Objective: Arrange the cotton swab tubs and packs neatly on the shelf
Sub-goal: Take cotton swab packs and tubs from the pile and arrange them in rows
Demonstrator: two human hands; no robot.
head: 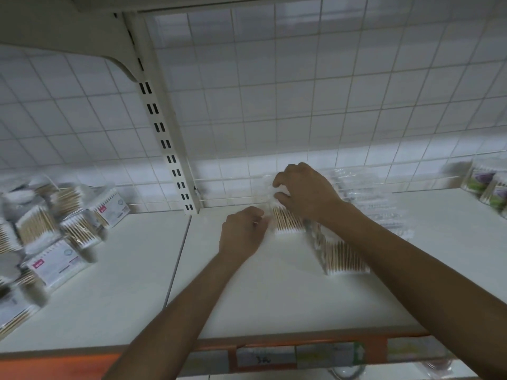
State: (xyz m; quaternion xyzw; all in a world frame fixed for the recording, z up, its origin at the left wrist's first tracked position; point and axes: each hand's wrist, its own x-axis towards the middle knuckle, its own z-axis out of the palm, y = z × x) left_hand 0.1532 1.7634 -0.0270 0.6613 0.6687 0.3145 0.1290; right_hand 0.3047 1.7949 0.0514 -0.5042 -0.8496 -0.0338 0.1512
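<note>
A clear swab pack (288, 222) is held upright at the far middle of the shelf (274, 303), close to the wire back grid (274, 105). Its top is gripped from above by the right hand (306, 192), fingers curled over the wrap, presumably so that it can be stood square. The left hand (242, 233) is curled at the pack's left edge. Whether the wrap is pinched cannot be told through the blur.

A second pack (343, 257) lies tilted just near and right of it, under the right forearm. A row of packs (370, 198) is ranged further right, and tubs (488, 185) are noted at far right. A loose heap of packs (55, 231) on the left is judged unsorted.
</note>
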